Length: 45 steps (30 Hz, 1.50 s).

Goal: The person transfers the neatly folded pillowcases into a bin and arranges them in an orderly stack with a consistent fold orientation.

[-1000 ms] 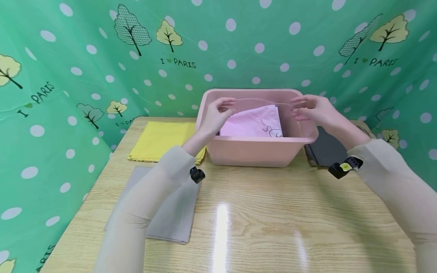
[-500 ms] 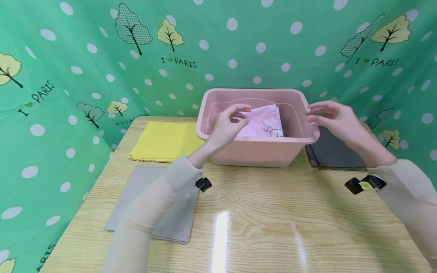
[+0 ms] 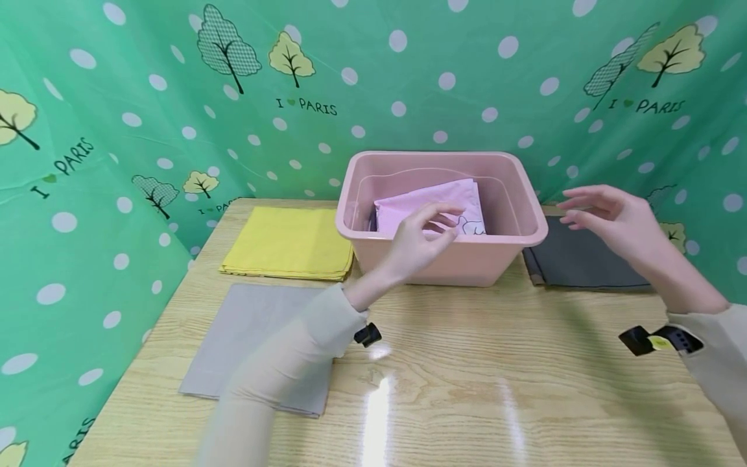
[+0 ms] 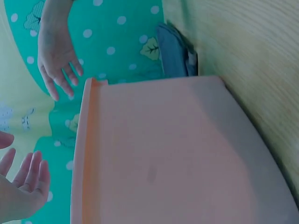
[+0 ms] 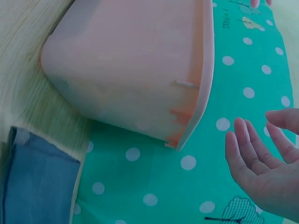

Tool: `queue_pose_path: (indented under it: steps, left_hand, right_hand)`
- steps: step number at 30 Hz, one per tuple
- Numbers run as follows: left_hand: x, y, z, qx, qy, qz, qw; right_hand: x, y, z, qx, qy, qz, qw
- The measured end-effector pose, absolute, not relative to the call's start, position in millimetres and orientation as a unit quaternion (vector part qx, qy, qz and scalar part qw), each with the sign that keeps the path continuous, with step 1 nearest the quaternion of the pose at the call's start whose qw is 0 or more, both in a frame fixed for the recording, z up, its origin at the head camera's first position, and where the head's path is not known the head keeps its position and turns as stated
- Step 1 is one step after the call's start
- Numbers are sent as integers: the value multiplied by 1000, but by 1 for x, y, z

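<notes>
A pink plastic bin point(image 3: 438, 263) stands at the back of the table, with a folded pink cloth point(image 3: 428, 200) inside; a line drawing marks the cloth's right corner. Above the bin's front rim hovers my left hand point(image 3: 417, 243), its fingers loosely bent and nothing held. My right hand point(image 3: 624, 220) is in the air right of the bin, over a folded dark grey cloth point(image 3: 583, 256), and it too holds nothing. Both wrist views show relaxed fingers apart from the bin wall point(image 4: 159, 149). In the head view my left hand hides part of the pink cloth.
Left of the bin lies a folded yellow cloth point(image 3: 286, 243). In front of it is a folded light grey cloth point(image 3: 257, 324), partly under my left forearm. A green dotted curtain point(image 3: 292, 149) hangs behind the wooden table point(image 3: 467, 376).
My left hand has moved right and toward me, from the bin's left side to its front rim. My right hand has drawn away to the right of the bin. The cloths stay put.
</notes>
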<state>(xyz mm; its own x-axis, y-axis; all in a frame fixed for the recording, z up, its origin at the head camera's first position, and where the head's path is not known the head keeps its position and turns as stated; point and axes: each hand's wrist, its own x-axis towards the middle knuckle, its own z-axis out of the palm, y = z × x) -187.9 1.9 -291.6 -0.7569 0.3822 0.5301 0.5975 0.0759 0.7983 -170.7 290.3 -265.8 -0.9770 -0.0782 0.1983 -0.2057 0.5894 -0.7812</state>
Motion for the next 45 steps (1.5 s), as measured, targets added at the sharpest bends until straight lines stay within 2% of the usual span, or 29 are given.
queue_pose_path:
  steps: [15, 29, 45]
  left_hand:
    - [-165, 39, -320, -398, -721, -562, 76]
    - [-153, 74, -350, -373, -755, -538, 10]
    - [-158, 107, -378, -345, -798, -494, -1]
  right_hand:
    - [-153, 322, -291, 54, -895, 439, 54]
    - [-145, 350, -319, 31, -913, 403, 64]
    - [-148, 382, -345, 23, -891, 450, 50]
